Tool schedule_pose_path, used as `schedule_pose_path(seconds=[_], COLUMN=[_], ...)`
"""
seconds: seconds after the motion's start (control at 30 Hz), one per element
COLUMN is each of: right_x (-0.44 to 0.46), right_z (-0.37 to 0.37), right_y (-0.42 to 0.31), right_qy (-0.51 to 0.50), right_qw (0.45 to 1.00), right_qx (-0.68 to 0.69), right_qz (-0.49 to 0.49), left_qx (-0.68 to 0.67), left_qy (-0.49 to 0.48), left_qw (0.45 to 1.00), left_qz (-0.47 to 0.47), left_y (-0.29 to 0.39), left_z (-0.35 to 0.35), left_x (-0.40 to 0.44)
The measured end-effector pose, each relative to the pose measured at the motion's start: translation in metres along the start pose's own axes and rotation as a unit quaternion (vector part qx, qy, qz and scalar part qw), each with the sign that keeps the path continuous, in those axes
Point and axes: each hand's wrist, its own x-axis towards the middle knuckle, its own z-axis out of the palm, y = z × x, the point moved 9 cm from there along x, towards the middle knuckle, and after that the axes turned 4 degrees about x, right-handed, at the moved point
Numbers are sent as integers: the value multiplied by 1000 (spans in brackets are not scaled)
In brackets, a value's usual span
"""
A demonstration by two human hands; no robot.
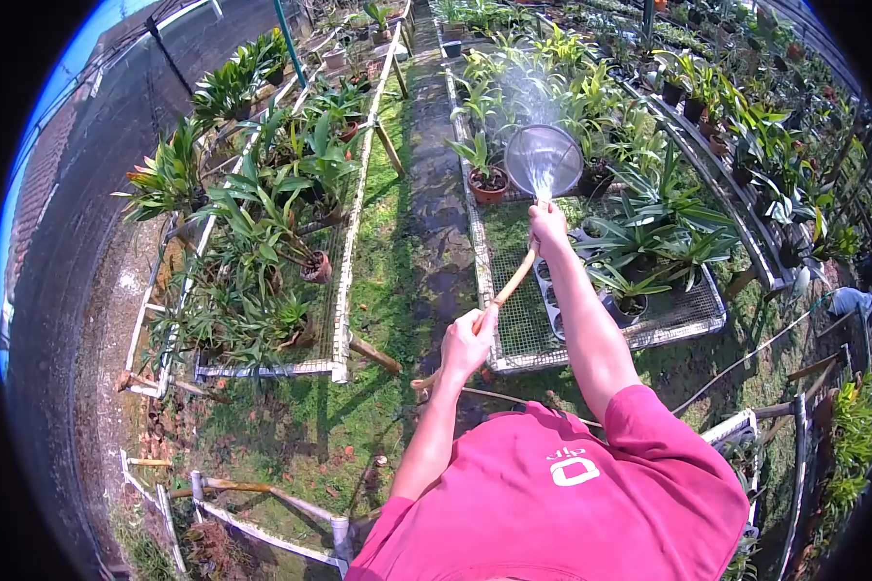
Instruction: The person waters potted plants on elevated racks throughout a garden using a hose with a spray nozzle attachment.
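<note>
A tan hose (516,279) runs up between my two hands. My left hand (465,346) is closed around its lower stretch, above the grass and path. Further forward, my right hand (548,229) grips it near the outlet, arm stretched out over the right-hand bench. Just past the right fingers is a round, see-through disc with a dark rim (544,161); I cannot tell whether it is a mesh spray head. Water (530,95) sprays forward from there onto leafy potted plants (591,89). A small plant in a terracotta pot (488,184) stands left of the disc.
A mesh bench (525,334) with a white frame carries pots and a grey tray (550,302). Across the narrow dark path (438,213), another bench (339,324) holds more plants. More of the hose trails behind me. White-railed frames (339,542) stand near my sides.
</note>
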Motion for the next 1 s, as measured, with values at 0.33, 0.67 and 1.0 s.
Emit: schedule_pose_path(seconds=[0.33,0.67,1.0], right_x=[38,1,-63], right_z=[-74,-135,-111], right_y=[-20,-4,15], right_qy=[20,89,71], right_qw=[1000,996,996], right_qx=[13,30,43], right_qz=[-7,-7,-11], left_qx=[-4,35,-23], left_qy=[-38,-114,-122], left_qw=[999,993,992], left_qz=[12,20,35], left_y=[42,43,-1], left_z=[61,76,51], left_x=[17,-3,-44])
